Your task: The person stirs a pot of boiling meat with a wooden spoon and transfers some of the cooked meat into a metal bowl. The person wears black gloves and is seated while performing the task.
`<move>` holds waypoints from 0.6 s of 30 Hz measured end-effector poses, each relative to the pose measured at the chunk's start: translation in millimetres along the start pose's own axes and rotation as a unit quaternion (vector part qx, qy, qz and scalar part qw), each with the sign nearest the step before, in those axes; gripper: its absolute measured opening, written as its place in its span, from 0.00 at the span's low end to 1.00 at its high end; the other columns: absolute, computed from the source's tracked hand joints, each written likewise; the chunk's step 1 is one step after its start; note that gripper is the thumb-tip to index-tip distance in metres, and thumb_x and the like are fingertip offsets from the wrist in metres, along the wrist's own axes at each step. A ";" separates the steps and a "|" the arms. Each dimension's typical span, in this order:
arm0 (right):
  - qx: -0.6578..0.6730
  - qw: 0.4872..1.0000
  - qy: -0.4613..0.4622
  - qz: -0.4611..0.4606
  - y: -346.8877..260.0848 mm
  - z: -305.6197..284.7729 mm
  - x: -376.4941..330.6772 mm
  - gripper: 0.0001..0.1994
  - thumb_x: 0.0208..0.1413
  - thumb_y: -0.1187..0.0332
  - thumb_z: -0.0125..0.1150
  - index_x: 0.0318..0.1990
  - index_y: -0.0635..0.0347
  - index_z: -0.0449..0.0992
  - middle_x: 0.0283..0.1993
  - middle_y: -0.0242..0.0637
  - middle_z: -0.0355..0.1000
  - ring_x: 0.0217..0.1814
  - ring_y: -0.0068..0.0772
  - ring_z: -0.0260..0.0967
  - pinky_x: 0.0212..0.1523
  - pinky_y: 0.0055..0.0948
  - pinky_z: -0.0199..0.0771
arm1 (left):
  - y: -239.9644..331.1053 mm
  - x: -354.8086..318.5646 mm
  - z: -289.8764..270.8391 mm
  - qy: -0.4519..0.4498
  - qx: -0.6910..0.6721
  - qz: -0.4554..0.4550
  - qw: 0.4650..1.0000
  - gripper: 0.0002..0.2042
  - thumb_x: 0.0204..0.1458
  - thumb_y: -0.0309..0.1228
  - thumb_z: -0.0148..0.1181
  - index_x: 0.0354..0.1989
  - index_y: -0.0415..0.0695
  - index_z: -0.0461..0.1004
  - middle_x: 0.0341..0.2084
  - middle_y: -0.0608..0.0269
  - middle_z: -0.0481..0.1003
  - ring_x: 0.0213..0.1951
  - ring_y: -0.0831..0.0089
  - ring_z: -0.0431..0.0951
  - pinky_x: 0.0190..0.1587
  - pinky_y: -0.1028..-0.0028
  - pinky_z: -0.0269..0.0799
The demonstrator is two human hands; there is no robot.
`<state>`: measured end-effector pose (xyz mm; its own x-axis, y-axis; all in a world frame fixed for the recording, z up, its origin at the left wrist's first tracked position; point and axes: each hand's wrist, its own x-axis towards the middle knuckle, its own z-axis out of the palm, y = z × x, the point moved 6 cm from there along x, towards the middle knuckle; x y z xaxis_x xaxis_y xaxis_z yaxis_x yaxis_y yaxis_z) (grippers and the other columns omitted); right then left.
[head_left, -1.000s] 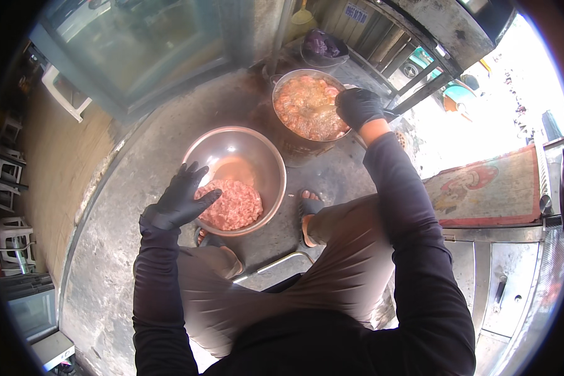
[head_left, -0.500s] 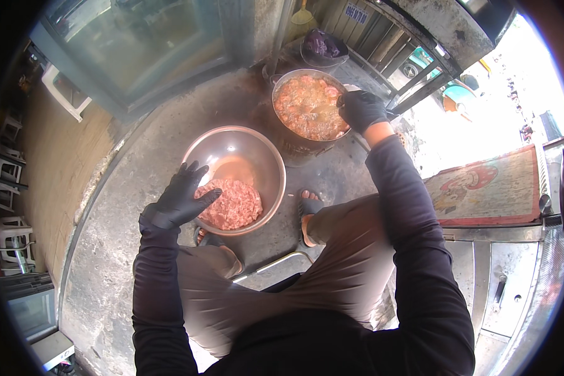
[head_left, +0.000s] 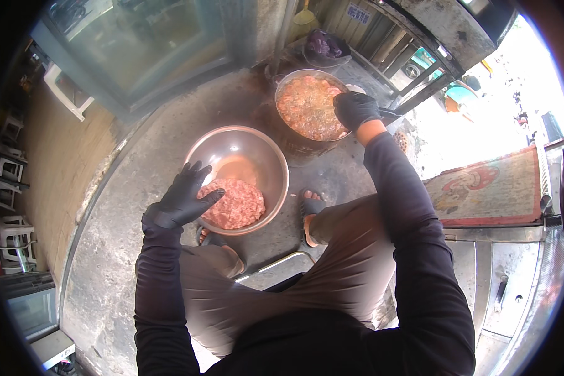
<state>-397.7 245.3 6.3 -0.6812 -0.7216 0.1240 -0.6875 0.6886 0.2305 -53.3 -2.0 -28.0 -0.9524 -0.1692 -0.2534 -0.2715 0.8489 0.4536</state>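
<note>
A steel mixing bowl [head_left: 271, 156] sits on the grey concrete floor [head_left: 116, 276] in front of the seated person, with a mound of pink minced meat [head_left: 237, 205] in its near part and a thin reddish film of liquid across the bottom beyond it. The left hand [head_left: 183, 197], in a black glove, reaches in over the bowl's left rim, fingers spread and flat, grasping nothing; its thumb lies over the edge of the mince, though whether it presses on the meat cannot be told. Beyond the bowl and to its right stands a deep metal pot [head_left: 304, 145], filled nearly to the brim with orange-brown broth [head_left: 312, 106] and reddish pieces. At the pot's right rim the right hand [head_left: 357, 111], gloved too, is curled closed around a dark handle [head_left: 390, 113], whose end sticks out to the right; the tool's other end is hidden. Behind the pot is a bucket holding a purple bag [head_left: 323, 44]. The person's sandalled feet [head_left: 311, 210] rest near the bowl, one partly under its near rim. To the right, a red-edged board [head_left: 489, 188] stands above a metal cabinet [head_left: 511, 285].
</note>
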 end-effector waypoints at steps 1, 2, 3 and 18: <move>0.019 0.999 0.022 -0.014 -2.2 0.2 0.5 0.10 0.55 0.66 0.53 0.34 0.50 0.84 0.31 0.40 0.81 0.35 0.45 0.81 0.35 0.46 0.78 | -0.2 -0.8 -0.3 0.000 0.003 -0.001 1.000 0.38 0.58 0.56 0.59 0.68 0.40 0.64 0.71 0.39 0.56 0.74 0.43 0.49 0.73 0.53 0.48; 0.025 0.999 0.019 -0.018 -3.4 3.6 -0.3 0.11 0.55 0.66 0.53 0.35 0.50 0.84 0.31 0.40 0.81 0.36 0.45 0.81 0.35 0.46 0.78 | -0.2 -1.1 0.0 -0.002 0.010 -0.003 1.000 0.38 0.58 0.56 0.59 0.68 0.39 0.64 0.71 0.39 0.56 0.74 0.43 0.49 0.73 0.54 0.48; 0.031 0.999 0.030 -0.023 -5.0 5.3 -0.8 0.11 0.55 0.66 0.53 0.35 0.49 0.84 0.32 0.40 0.81 0.36 0.46 0.81 0.35 0.46 0.78 | 0.0 -1.4 -0.1 -0.002 0.002 -0.006 1.000 0.38 0.58 0.56 0.59 0.68 0.39 0.64 0.71 0.39 0.56 0.74 0.44 0.49 0.73 0.54 0.48; 0.104 0.988 -0.061 0.094 7.9 -0.1 5.0 0.15 0.57 0.59 0.55 0.49 0.44 0.83 0.46 0.43 0.80 0.51 0.47 0.77 0.53 0.43 0.75 | 6.4 -2.1 -5.8 0.005 -0.005 -0.008 1.000 0.37 0.58 0.54 0.60 0.67 0.37 0.64 0.70 0.38 0.58 0.73 0.44 0.52 0.73 0.54 0.50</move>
<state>-406.5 247.1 8.9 -0.8189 -0.5734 0.0251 -0.5733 0.8193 0.0102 -53.9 0.8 -19.6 -0.9494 -0.1874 -0.2520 -0.2875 0.8414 0.4576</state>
